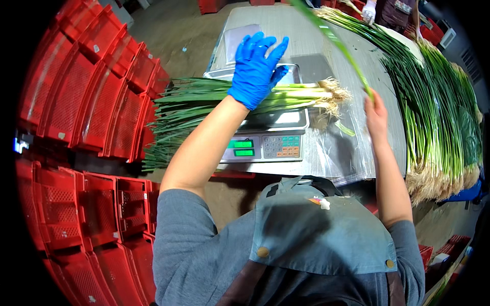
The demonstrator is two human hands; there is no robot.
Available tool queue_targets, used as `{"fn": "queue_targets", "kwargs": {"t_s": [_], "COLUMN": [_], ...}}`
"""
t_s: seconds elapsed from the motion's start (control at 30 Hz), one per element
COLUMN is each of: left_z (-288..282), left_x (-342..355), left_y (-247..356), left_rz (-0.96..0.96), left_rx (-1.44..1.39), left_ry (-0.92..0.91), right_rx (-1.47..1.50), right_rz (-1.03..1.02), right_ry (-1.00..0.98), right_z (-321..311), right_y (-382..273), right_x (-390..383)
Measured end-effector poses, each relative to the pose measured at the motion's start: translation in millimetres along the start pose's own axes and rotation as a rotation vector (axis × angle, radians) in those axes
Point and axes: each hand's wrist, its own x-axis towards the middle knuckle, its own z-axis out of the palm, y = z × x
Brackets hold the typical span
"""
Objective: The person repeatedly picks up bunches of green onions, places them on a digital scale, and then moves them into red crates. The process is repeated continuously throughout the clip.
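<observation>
My left hand (258,66), in a blue glove, has its fingers spread over a bunch of green onions (291,99). The bunch lies across the metal pan of a digital scale (278,148), leaves hanging past the left side and pale rooted ends pointing right. Whether the palm presses on the stalks is hidden. My bare right hand (376,115) is closed around the lower end of a long green strip (339,43) to the right of the roots. The strip rises up and to the left, out of the picture. Blur hides whether it is a leaf or a tie.
Stacked red crates (66,86) line the left side. A large heap of green onions (434,112) covers the table's right side. Clear plastic film (337,158) lies at the table's near edge. Another person's gloved hand (368,11) is at the far right.
</observation>
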Motion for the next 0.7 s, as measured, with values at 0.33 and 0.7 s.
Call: {"fn": "queue_targets", "kwargs": {"t_s": [0.33,0.7], "left_z": [25.9,29.8], "left_x": [-51.2,-70.5], "left_y": [-21.2,-29.4], "left_rz": [-0.317,-0.222], "left_rx": [-0.205,-0.196], "left_ry": [-0.957,-0.879], "right_rx": [-0.670,-0.911], "right_rz": [-0.428,-0.859], "right_ry": [-0.302,-0.421], "right_z": [118.9,101.5], "right_y": [-24.2,-19.0], "right_x": [51.7,13.1]}}
